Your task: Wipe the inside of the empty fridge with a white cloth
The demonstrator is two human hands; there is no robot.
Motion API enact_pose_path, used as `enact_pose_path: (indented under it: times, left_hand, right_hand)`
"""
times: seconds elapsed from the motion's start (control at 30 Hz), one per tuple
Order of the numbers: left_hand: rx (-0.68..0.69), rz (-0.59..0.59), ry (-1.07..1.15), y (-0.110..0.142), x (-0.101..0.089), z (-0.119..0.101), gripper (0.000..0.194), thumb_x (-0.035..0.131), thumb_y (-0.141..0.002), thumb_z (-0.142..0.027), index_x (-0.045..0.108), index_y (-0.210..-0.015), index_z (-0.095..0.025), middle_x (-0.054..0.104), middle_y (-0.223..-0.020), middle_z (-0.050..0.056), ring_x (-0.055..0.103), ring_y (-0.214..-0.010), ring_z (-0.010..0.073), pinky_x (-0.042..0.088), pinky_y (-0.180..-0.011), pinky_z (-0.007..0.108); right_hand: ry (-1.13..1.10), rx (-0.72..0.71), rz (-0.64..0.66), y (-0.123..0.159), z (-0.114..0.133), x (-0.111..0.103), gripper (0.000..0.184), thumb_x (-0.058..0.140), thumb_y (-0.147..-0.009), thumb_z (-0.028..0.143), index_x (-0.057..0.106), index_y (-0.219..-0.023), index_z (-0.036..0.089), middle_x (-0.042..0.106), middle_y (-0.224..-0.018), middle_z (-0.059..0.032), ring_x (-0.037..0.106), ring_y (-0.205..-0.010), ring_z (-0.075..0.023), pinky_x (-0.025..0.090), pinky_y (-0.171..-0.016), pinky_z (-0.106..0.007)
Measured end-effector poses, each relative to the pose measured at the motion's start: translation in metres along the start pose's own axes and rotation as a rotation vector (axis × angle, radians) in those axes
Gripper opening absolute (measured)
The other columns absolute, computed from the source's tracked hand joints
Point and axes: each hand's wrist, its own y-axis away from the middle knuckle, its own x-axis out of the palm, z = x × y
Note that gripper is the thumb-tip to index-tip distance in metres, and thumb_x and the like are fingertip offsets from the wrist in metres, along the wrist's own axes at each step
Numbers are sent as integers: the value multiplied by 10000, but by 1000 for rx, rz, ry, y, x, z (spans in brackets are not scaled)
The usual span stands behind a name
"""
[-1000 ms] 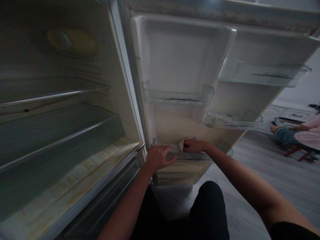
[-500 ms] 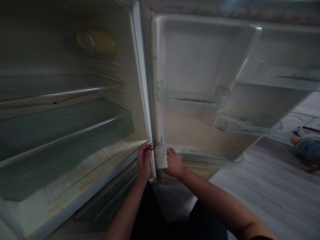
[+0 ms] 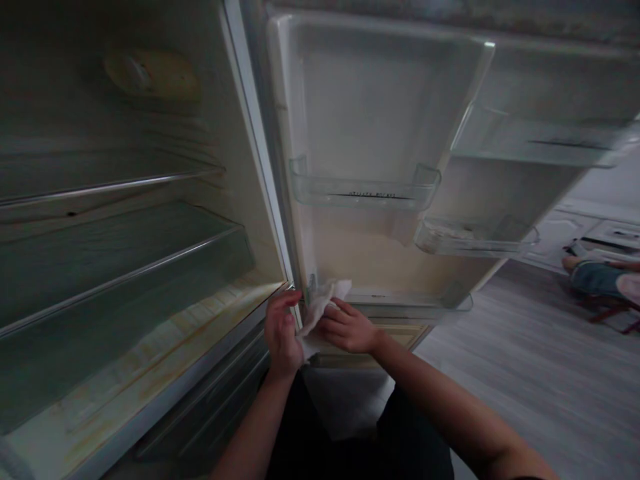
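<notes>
the cloth (image 3: pixel 330 297), white and bunched, sits by the door's (image 3: pixel 360 113) lower hinge-side corner, hiding one end of the bottom rack (image 3: pixel 420 308). the right hand (image 3: pixel 345 325) has its fingers closed on the folds, though i can't quite see the tips. the left hand (image 3: pixel 283 331) is just beside, fingers half curled, loosely open around nothing visible; whether it touches the cloth, i can't tell. the fridge (image 3: pixel 240 133) is murky towards the back. far right, someone (image 3: pixel 595 277) seated is cut off.
</notes>
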Motion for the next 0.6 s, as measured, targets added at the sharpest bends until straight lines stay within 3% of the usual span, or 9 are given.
enact_pose_path:
  times: [0.1,0.23,0.33,0.4,0.47,0.6]
  left_hand:
    - [-14,52,-33,6,1,5,327,459,-1041,-457,665,-1156,-231,671,-1155,86,613,-1116,249,504,-972,402]
    - [-65,124,-60,6,5,9,315,470,-1046,-444,670,-1167,-232,669,-1160,84,618,-1104,242,520,-931,377]
    - [-75,128,-69,4,7,11,311,476,-1045,-445,673,-1153,-230,676,-1125,80,629,-1053,231,519,-923,374]
    - [-64,147,-97,3,9,12,309,473,-1046,-444,668,-1149,-227,677,-1110,80,635,-1033,228,521,-918,375]
    - [-27,176,-142,1,10,12,306,466,-1048,-437,661,-1151,-226,680,-1108,83,640,-1037,230,523,-928,385]
    - [152,307,-230,-4,14,14,329,461,-1046,-416,616,-1260,-219,678,-1225,110,627,-1169,258,491,-1029,434]
  right_hand:
    - [-28,52,23,3,-7,-6,160,559,-1035,232,713,-1075,216,704,-1247,-60,580,-1301,-235,487,-1108,-410]
    - [-89,497,207,-25,5,-14,323,594,-1002,319,635,-1283,164,661,-1255,-169,630,-1164,-266,564,-944,-397]
    - [-29,747,426,-55,14,-21,349,594,-954,202,602,-1290,106,674,-1173,-189,673,-1030,-302,580,-844,-428]
    - [-35,830,587,-72,16,-26,234,512,-975,145,637,-1169,104,697,-1076,-179,704,-976,-306,578,-816,-426]
    - [-77,892,690,-84,13,-29,234,447,-1005,134,649,-1118,102,715,-1042,-187,728,-986,-308,578,-815,-416]
    - [-183,865,754,-89,1,-35,270,472,-1015,182,652,-1201,106,747,-1082,-186,753,-1016,-302,586,-821,-384]
